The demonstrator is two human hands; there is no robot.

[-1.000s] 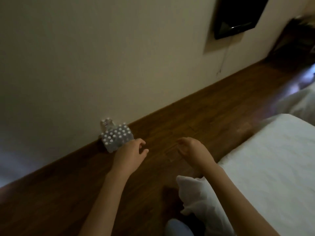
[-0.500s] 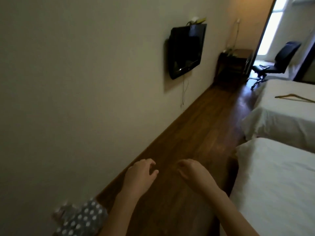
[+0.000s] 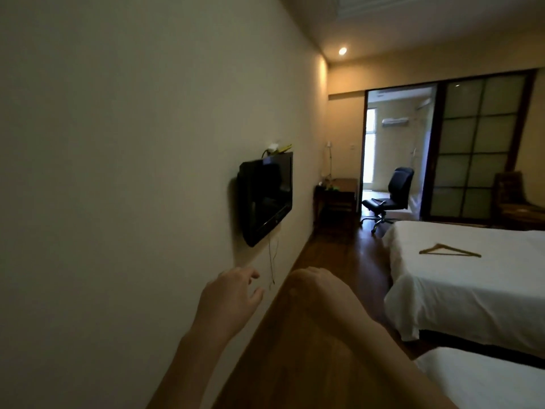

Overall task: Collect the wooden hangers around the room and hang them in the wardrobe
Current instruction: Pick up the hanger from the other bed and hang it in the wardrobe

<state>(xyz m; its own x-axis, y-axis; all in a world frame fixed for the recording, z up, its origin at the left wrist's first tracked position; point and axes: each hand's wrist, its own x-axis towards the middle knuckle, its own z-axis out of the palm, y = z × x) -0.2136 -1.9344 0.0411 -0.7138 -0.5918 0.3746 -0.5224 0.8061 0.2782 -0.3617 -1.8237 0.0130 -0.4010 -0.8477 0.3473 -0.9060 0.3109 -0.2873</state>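
Beds are filling the right of the frame; the far bed (image 3: 472, 278) is carrying a wooden hanger (image 3: 449, 250) lying flat. At lower centre, left hand (image 3: 227, 299) and right hand (image 3: 318, 286) are hanging empty, fingers loosely curled apart.

L grip (image 3: 230, 293) & R grip (image 3: 315, 286) out front, both empty.

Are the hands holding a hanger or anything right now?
No, nothing is held. The left hand and right hand are both empty, fingers loosely curled. The only wooden hanger in view lies untouched on the far bed.
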